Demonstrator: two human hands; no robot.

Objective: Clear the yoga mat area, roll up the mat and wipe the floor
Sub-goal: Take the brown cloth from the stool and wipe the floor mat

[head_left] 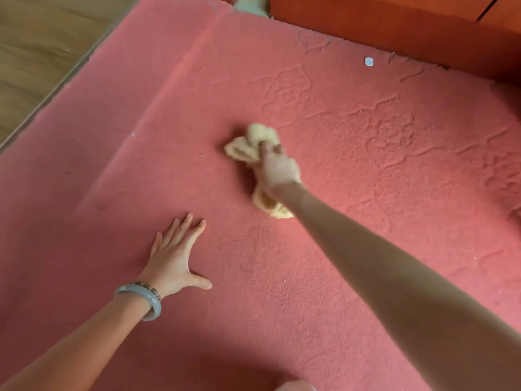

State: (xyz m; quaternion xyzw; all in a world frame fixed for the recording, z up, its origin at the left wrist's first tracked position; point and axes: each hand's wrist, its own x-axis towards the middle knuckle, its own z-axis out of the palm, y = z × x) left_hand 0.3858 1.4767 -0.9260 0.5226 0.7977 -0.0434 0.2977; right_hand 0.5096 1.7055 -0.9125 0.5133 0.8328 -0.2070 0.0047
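A crumpled pale yellow cloth (248, 145) lies on the red carpet (310, 263) near the middle of the view. My right hand (277, 167) is closed on it and presses it down, arm stretched forward; part of the cloth shows beneath my wrist. My left hand (174, 255) rests flat on the carpet nearer to me, fingers spread, holding nothing. A grey bangle and a bead bracelet sit on that wrist. No yoga mat is in view.
Orange-brown wooden furniture (394, 21) borders the carpet at the top right. Wooden floor (36, 52) lies beyond the carpet's left edge. A small white scrap (368, 61) sits on the carpet near the furniture. The carpet has an embossed pattern on the right.
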